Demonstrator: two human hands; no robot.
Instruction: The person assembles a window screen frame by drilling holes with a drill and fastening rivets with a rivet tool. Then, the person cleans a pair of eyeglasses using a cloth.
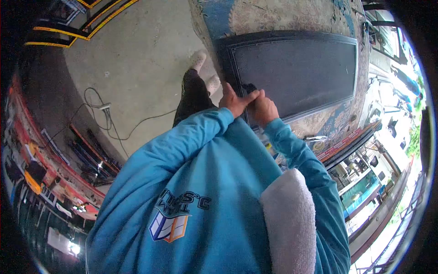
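Observation:
A dark mesh panel in a black frame (292, 73) lies flat in front of me. At its near end, my left hand (234, 101) is over the frame edge, with one digit stretched across to my right hand. My right hand (263, 109) is closed beside it, and the two meet at the tips. A small black piece (248, 87) shows just beyond the hands on the panel; its kind is unclear. My fingers hide whatever lies between them.
A blue, worn surface (283, 16) supports the panel. A cable (148, 119) runs over the concrete floor on the left. Black-and-yellow frames (84, 34) lie at upper left. Long strips (349, 141) and a metallic tool (315, 138) are at right. A white towel (289, 223) hangs on my shirt.

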